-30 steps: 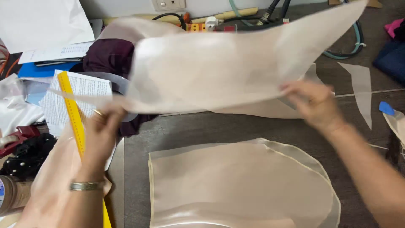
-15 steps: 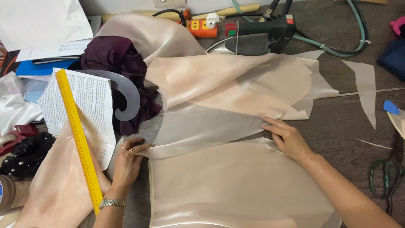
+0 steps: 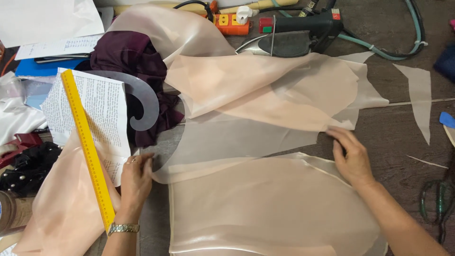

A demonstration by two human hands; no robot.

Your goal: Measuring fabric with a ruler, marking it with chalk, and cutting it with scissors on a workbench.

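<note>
A sheer peach fabric piece (image 3: 246, 137) lies spread on the dark table, overlapping a larger cut peach panel (image 3: 270, 208) near the front edge. My left hand (image 3: 135, 180), with a watch on the wrist, presses flat on the sheer piece's left corner. My right hand (image 3: 350, 156) rests with fingers spread on its right edge. More peach fabric (image 3: 265, 85) is folded behind. Neither hand grips anything.
A yellow ruler (image 3: 87, 142) lies on printed paper (image 3: 102, 109) at left, beside a clear curved ruler (image 3: 142, 102) and maroon cloth (image 3: 128, 61). An iron (image 3: 294, 33) and orange power strip (image 3: 232, 23) sit at the back. Scissors (image 3: 438, 201) lie at right.
The sheer piece, held up in the air a second ago, has been lowered and laid flat. Both hands have come down onto its edges and now press it on the table.
</note>
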